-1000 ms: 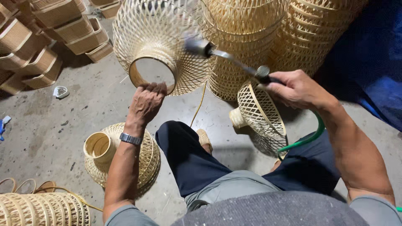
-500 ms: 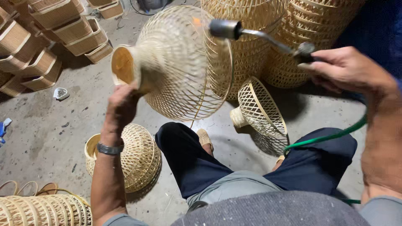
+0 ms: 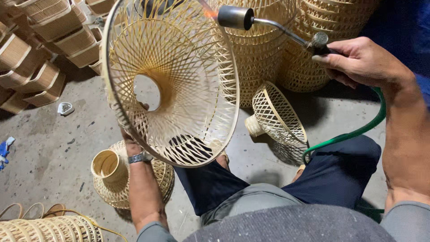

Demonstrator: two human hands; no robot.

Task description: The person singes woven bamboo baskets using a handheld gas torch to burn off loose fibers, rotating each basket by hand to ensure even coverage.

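Lampshade [image 3: 179, 85] now tilted mouth-up, torch [image 3: 268, 24] above.

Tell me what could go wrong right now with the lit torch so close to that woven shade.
The torch in the right hand shows a flame at its nozzle, right at the thin strips of the woven bamboo shade; lingering could scorch or ignite them.
The left hand grips that shade, so heat or a flare-up may reach the fingers.
Stacked woven shades sit directly behind the flame and might catch.
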